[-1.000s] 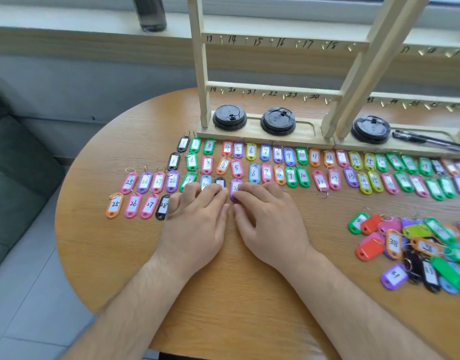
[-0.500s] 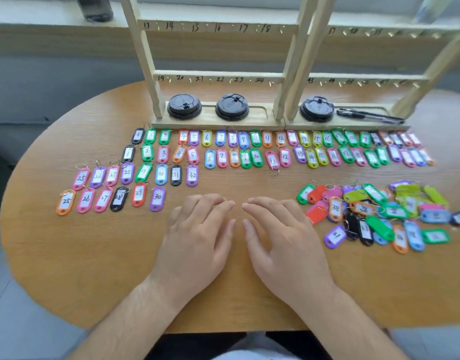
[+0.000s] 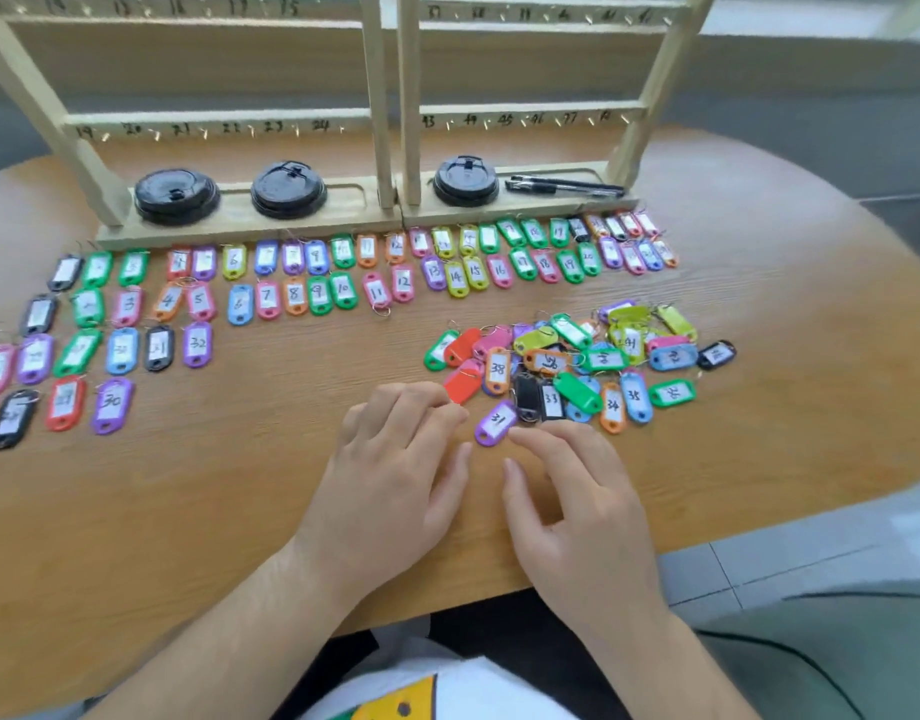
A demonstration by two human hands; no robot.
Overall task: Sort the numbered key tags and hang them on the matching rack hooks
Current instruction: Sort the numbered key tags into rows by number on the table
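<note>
Single head-worn view, looking forward and down from close above the wooden table (image 3: 240, 501), rack (image 3: 390, 96) at far edge

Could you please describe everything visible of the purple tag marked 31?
The purple tag marked 31 is oblong plastic with a white handwritten label and a slot at its lower-left end. It lies flat, slanted, on the wooden table before the unsorted pile, beside a black tag. A fingertip of the right hand is beside it; contact unclear.

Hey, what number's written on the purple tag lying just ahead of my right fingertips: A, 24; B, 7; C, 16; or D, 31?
D: the purple tag just beyond the right hand has 31 written on its white label.
</note>
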